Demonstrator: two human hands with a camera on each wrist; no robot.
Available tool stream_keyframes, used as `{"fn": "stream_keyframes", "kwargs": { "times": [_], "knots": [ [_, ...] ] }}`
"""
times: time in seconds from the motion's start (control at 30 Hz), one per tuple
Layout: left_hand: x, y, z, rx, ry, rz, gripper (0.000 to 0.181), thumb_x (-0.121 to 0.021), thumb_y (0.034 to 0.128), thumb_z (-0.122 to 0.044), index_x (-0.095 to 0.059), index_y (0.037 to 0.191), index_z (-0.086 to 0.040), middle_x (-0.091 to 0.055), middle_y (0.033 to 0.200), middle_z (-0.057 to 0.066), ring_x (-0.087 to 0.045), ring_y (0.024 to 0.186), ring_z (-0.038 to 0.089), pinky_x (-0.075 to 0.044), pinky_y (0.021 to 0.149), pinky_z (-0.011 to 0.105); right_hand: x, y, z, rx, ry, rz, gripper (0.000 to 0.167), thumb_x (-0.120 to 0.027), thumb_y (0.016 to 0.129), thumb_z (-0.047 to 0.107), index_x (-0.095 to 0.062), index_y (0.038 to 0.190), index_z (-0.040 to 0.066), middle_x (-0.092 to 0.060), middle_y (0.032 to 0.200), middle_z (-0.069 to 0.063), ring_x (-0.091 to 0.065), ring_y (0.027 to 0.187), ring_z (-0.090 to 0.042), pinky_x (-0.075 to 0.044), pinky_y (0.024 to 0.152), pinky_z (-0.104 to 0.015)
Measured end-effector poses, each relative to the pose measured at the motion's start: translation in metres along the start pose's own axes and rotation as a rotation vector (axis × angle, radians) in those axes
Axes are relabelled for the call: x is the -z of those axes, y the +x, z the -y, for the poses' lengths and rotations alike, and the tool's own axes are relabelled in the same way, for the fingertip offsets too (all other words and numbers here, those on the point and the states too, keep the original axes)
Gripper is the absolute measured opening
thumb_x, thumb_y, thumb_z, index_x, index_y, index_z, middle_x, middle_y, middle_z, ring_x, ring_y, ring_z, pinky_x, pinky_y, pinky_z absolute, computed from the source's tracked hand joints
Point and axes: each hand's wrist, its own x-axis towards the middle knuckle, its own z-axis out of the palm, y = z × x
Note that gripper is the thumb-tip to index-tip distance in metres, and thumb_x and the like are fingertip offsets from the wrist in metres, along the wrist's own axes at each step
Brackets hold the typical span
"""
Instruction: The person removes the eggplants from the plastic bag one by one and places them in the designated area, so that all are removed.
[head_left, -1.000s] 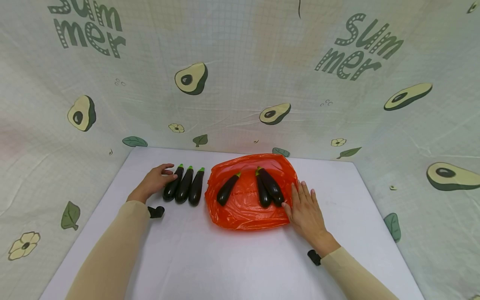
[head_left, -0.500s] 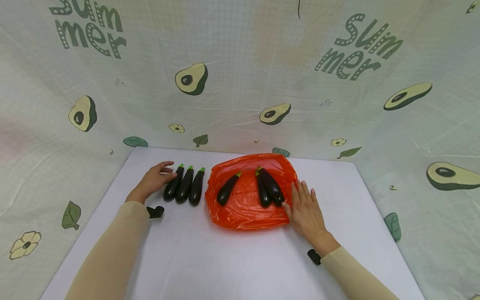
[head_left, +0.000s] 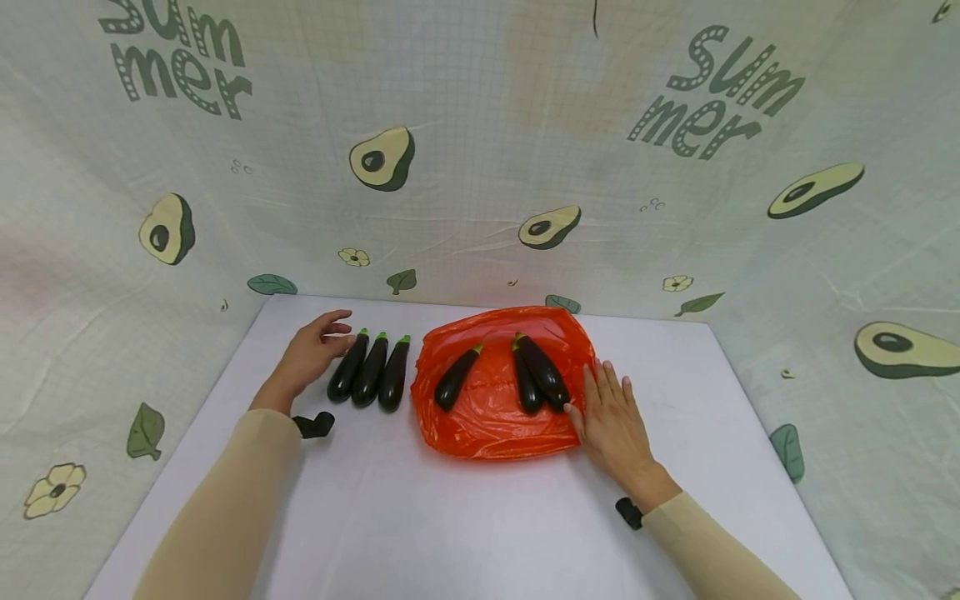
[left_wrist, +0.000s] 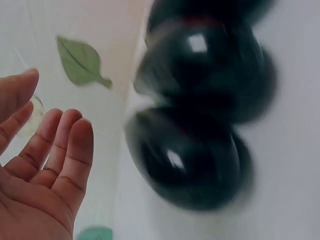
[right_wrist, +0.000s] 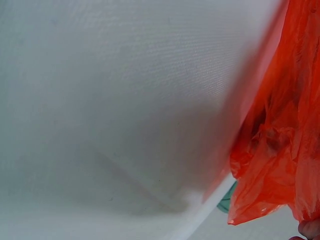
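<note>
Three dark eggplants with green stems lie side by side left of a red plastic bag; the leftmost eggplant (head_left: 348, 369) is nearest my left hand (head_left: 306, 353). In the left wrist view my left hand (left_wrist: 45, 175) has relaxed, slightly bent fingers and a gap separates it from the eggplants (left_wrist: 185, 160). On the red bag (head_left: 480, 433) lie one eggplant (head_left: 456, 380) at the left and a pair (head_left: 542, 373) at the right. My right hand (head_left: 613, 423) rests flat at the bag's right edge, fingers straight. The right wrist view shows the bag's side (right_wrist: 280, 150).
A white table (head_left: 450, 525) carries everything. Behind and beside it hangs a pale cloth (head_left: 465, 150) printed with avocados, leaves and lettering. Each wrist wears a black strap, the left one (head_left: 315, 425) and the right one (head_left: 628, 512).
My left hand has moved slightly up toward the table's back, off the leftmost eggplant's side. The eggplants, the bag and my right hand have stayed in place.
</note>
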Motion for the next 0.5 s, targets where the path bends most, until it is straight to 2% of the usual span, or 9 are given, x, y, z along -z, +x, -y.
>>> {"fn": "stream_keyframes", "kwargs": {
  "times": [0.2,0.33,0.5],
  "knots": [
    [-0.016,-0.009,-0.027,-0.084,-0.053,-0.019,0.055,-0.062,0.1084,-0.024,-0.044,0.160,-0.019,-0.057,0.147,0.020,-0.066,0.123,0.041,-0.052,0.108,0.058,0.000,0.000,0.000,-0.004,-0.005,0.018,0.079,-0.060,0.105,0.040,-0.032,0.160,-0.009,-0.030,0.167,-0.031,-0.024,0.158,-0.048,-0.019,0.128,-0.065],
    [-0.028,-0.016,-0.046,-0.122,-0.050,0.005,0.052,-0.063,0.1076,-0.023,-0.048,0.157,-0.020,-0.060,0.143,0.017,-0.068,0.118,0.037,-0.054,0.107,0.055,0.000,0.000,0.000,-0.005,-0.007,0.014,0.079,-0.060,0.105,0.040,-0.032,0.160,-0.009,-0.030,0.167,-0.031,-0.024,0.158,-0.048,-0.020,0.128,-0.064],
    [-0.044,-0.023,-0.062,-0.173,-0.053,0.052,0.049,-0.065,0.1064,-0.023,-0.052,0.154,-0.019,-0.061,0.141,0.016,-0.067,0.116,0.032,-0.054,0.107,0.053,0.001,0.001,0.000,-0.001,-0.003,0.009,0.078,-0.059,0.105,0.040,-0.033,0.160,-0.009,-0.030,0.167,-0.031,-0.024,0.158,-0.048,-0.019,0.128,-0.064]
  ]
}}
